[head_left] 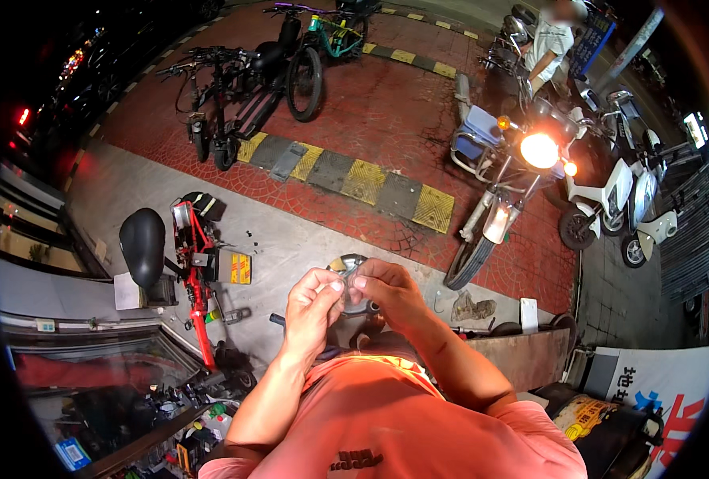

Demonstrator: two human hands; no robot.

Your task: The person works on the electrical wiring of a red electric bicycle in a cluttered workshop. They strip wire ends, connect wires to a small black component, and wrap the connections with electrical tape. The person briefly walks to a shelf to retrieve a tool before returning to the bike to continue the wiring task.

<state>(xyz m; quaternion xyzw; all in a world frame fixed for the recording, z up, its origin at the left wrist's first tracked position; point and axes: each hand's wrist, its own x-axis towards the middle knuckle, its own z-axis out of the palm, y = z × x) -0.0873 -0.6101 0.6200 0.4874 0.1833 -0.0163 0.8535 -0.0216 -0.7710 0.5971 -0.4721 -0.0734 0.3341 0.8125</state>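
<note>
My left hand (pixel 314 306) and my right hand (pixel 390 294) meet in front of my chest, thumbs and fingertips pinched close together. Whatever sits between the fingertips is too small to make out. Just behind and below them shows a round, shiny dark part (pixel 353 261), mostly hidden by the hands. To their left on the concrete lies a red bike frame (pixel 197 307) with a black saddle (pixel 142 246). A box with yellow and red labels (pixel 240 268) is beside that frame.
A motorcycle (pixel 490 211) with its headlight lit stands ahead right, a person (pixel 548 52) behind it. White scooters (pixel 610 195) are farther right. Yellow-black kerb blocks (pixel 362 184) cross the red paving. Parked electric bikes (pixel 270 72) stand beyond. Cluttered small items (pixel 186 431) fill the lower left.
</note>
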